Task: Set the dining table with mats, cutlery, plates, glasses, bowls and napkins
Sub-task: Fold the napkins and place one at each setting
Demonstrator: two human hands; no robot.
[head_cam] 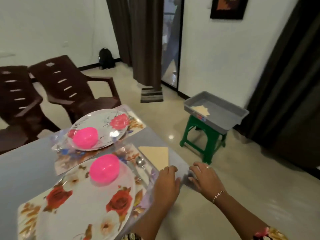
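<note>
Slack fingers at the counter (26,161) edge
The left hand (167,181) touches the napkin (156,155) at its 12 o'clock; the right hand (203,177) spreads beside it (holding nothing). A spoon (140,161) and plate (86,205) crowd 9 o'clock; tray (216,111) at 1 o'clock.

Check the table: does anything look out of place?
On the near plate the pink bowl sits at the far rim; on the far plate the other bowl sits at the left rim. Nothing looks spilled.

Bottom edge cuts the near plate (83,205). The cutlery (140,162) beside it is blurred, pieces hard to tell apart. The left hand (166,184) covers the near corner of the napkin (155,156): pinching or only touching, unclear. The leftmost chair (15,101) is cropped.
</note>
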